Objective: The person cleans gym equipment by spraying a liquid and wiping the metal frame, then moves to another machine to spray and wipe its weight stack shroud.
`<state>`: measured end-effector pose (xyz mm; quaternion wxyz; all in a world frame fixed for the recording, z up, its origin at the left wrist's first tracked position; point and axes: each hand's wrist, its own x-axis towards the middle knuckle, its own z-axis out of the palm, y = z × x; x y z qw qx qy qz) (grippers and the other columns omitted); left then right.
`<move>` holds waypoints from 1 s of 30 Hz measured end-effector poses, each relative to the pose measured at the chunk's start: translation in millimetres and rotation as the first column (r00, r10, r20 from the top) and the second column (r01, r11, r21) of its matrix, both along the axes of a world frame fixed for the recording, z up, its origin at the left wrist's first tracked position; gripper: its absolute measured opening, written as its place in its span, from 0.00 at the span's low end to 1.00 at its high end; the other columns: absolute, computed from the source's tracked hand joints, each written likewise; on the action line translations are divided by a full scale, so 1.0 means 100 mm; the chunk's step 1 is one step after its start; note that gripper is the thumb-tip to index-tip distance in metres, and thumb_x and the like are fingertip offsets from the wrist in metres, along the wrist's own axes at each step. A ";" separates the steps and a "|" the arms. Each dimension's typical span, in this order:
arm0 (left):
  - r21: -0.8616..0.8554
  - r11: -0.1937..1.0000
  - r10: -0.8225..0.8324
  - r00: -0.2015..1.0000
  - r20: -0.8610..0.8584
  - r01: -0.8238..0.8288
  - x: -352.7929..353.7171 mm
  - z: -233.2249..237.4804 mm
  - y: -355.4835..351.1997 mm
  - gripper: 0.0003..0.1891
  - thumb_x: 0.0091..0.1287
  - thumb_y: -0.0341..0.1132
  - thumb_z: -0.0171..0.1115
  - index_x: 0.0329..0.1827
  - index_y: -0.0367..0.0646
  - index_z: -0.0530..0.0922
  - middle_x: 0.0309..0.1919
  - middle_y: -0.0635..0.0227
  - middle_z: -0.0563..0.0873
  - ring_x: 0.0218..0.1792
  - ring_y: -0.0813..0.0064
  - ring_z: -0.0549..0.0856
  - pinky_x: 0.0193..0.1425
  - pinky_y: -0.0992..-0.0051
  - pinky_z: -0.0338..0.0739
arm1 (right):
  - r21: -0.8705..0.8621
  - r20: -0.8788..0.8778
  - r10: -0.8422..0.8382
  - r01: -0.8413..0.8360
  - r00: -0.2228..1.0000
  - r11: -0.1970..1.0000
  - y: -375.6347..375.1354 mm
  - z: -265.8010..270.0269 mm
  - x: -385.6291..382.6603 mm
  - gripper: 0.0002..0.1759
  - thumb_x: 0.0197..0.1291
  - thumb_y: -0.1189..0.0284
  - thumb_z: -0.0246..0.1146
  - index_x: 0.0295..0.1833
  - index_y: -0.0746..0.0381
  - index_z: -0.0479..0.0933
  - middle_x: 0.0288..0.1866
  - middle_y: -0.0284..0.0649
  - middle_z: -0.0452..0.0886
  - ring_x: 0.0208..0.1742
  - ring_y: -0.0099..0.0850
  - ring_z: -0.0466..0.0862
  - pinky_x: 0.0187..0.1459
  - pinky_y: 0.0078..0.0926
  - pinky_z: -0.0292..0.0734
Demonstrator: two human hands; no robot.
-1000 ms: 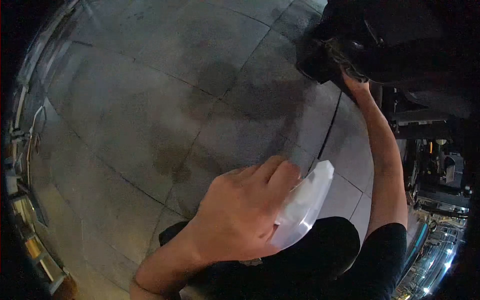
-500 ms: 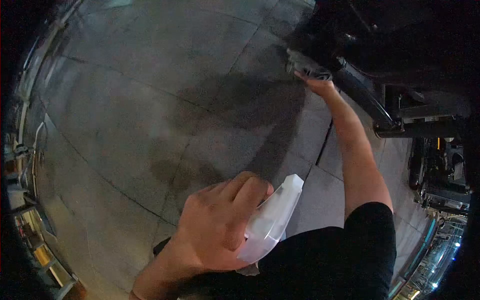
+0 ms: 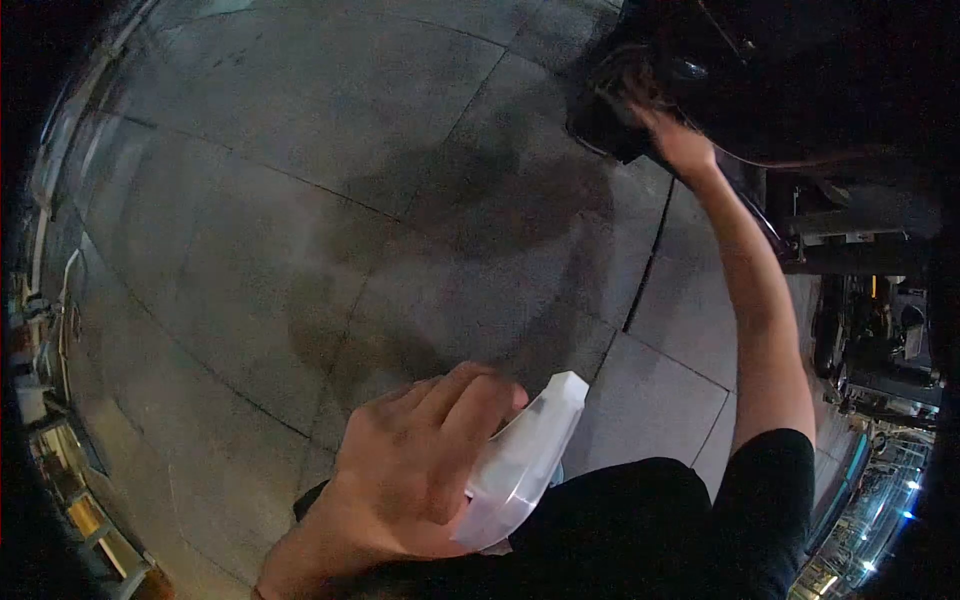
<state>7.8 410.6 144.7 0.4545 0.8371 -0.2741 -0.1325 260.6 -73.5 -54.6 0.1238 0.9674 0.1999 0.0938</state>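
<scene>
Grey floor [image 3: 250, 270], large slabs with dark joints, takes up most of the view from 7 o'clock round to 12. Dark smudges or shadows around its middle; cannot tell which. One heavy joint [image 3: 651, 262] runs near 2 to 3 o'clock. Yellow piece [image 3: 88, 518] among clutter at 8 o'clock. Small bright lights [image 3: 912, 486] at 4 o'clock, outer edge, with parts in rows behind. Light is low.

Person stooped or seated low, dark sleeve [image 3: 765, 480] at 4 o'clock.

Left hand [image 3: 415, 455], towards 7 o'clock: closed round a whitish, half-clear sprayer [image 3: 528, 455]. Grip looks firm, fingers curled over its near side, back of the hand up. Sprayer's blunt tip [image 3: 570, 383] points to about 1 o'clock, well apart from the machine. Trigger hidden, so no telling whether it is squeezed.

Right hand [image 3: 686, 150], at 2 o'clock: arm stretched far out, fingers reaching onto the edge of a black machine [image 3: 820, 95]. Grip looks loose, fingers more out than curled. Something crumpled may lie under them; blur and dark hide it. Cannot tell whether it has hold of anything.

State of things, my reading: midway through. Sprayer in hand, reach to the machine made, both hands occupied. Neither sprayer nor machine edge let go. No wet patch or finished stretch can be made out on the black surface, so how much is done and how much is left cannot be told.
</scene>
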 end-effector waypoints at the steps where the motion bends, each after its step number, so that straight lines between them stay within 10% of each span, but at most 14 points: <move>1: 0.012 1.000 0.006 1.000 -0.007 -0.006 0.01 -0.02 0.01 0.25 0.52 0.32 0.77 0.54 0.42 0.80 0.45 0.56 0.89 0.41 0.47 0.92 0.44 0.58 0.87 | -0.562 0.137 0.122 -0.024 0.983 0.826 0.11 0.00 -0.11 0.37 0.81 0.63 0.51 0.91 0.34 0.51 0.93 0.36 0.53 0.90 0.46 0.57 0.87 0.56 0.54; 6: 0.013 1.000 0.018 0.996 -0.088 -0.017 0.05 0.04 0.00 0.24 0.52 0.31 0.77 0.54 0.41 0.80 0.46 0.55 0.89 0.41 0.48 0.92 0.43 0.58 0.87 | -0.474 0.019 -0.082 0.081 0.996 0.877 -0.14 -0.58 -0.07 0.37 0.79 0.63 0.51 0.90 0.40 0.53 0.91 0.39 0.60 0.88 0.47 0.62 0.86 0.56 0.56; 8: 0.011 1.000 0.010 0.999 0.038 -0.011 0.00 0.00 -0.05 0.23 0.53 0.29 0.77 0.53 0.41 0.80 0.44 0.55 0.89 0.40 0.48 0.92 0.41 0.58 0.87 | -0.171 -0.284 0.004 -0.054 0.959 0.984 -0.69 -1.30 0.04 0.32 0.81 0.59 0.50 0.87 0.30 0.59 0.90 0.40 0.60 0.86 0.47 0.66 0.86 0.54 0.56; 14: 0.021 1.000 -0.023 0.999 0.040 0.022 -0.08 0.08 -0.10 0.22 0.54 0.26 0.74 0.54 0.40 0.80 0.37 0.57 0.86 0.36 0.47 0.90 0.37 0.57 0.84 | -0.270 -0.158 -0.184 0.137 0.970 0.953 0.05 -1.35 -0.37 0.29 0.81 0.59 0.51 0.83 0.50 0.69 0.82 0.47 0.72 0.84 0.48 0.69 0.84 0.52 0.60; 18: -0.007 0.998 0.066 0.998 0.017 -0.066 -0.10 0.12 -0.08 0.21 0.53 0.27 0.75 0.52 0.42 0.81 0.36 0.58 0.86 0.34 0.47 0.89 0.38 0.57 0.84 | -0.573 -0.269 -0.326 0.121 0.906 0.811 0.12 -0.46 -0.39 0.30 0.79 0.67 0.51 0.84 0.51 0.67 0.83 0.46 0.72 0.81 0.46 0.75 0.81 0.47 0.67; 22: 0.040 0.993 0.114 0.993 -0.001 -0.114 -0.12 0.13 -0.04 0.18 0.53 0.28 0.74 0.48 0.43 0.82 0.38 0.59 0.88 0.36 0.48 0.90 0.41 0.58 0.85 | -0.385 -0.162 -0.337 0.255 0.928 0.887 -0.05 0.35 -0.40 0.38 0.79 0.71 0.49 0.91 0.41 0.52 0.87 0.33 0.68 0.84 0.40 0.71 0.78 0.40 0.74; 24: 0.042 0.991 0.128 0.992 -0.022 -0.127 -0.10 0.12 0.01 0.17 0.53 0.28 0.74 0.47 0.44 0.82 0.39 0.59 0.89 0.37 0.49 0.91 0.42 0.59 0.86 | -0.245 -0.067 -0.211 0.189 0.975 0.951 -0.15 0.18 -0.40 0.40 0.78 0.72 0.49 0.91 0.39 0.49 0.90 0.31 0.61 0.86 0.38 0.67 0.78 0.39 0.75; 26: 0.107 0.990 0.102 0.989 -0.103 -0.091 -0.02 0.10 0.03 0.18 0.53 0.30 0.75 0.47 0.43 0.82 0.41 0.57 0.90 0.39 0.50 0.92 0.43 0.60 0.86 | -0.619 0.173 0.009 0.102 0.985 0.778 -0.15 -0.14 -0.27 0.41 0.78 0.68 0.51 0.92 0.38 0.46 0.91 0.28 0.58 0.87 0.36 0.66 0.78 0.36 0.75; 28: 0.098 0.990 0.106 0.990 -0.093 -0.097 0.00 0.03 0.03 0.19 0.52 0.30 0.75 0.48 0.42 0.82 0.41 0.58 0.90 0.39 0.50 0.92 0.43 0.60 0.86 | -0.485 -0.031 -0.007 -0.009 0.999 0.874 -0.12 -0.56 -0.18 0.42 0.76 0.72 0.54 0.91 0.39 0.52 0.92 0.28 0.57 0.87 0.27 0.65 0.80 0.34 0.70; 30: 0.096 0.990 0.106 0.992 -0.075 -0.099 0.07 -0.04 0.04 0.19 0.52 0.31 0.75 0.48 0.42 0.82 0.41 0.58 0.90 0.39 0.50 0.92 0.43 0.60 0.86 | -0.687 0.558 0.521 0.008 0.646 0.727 -0.39 -1.38 0.12 0.35 0.82 0.64 0.54 0.90 0.44 0.56 0.91 0.31 0.58 0.87 0.35 0.64 0.82 0.35 0.66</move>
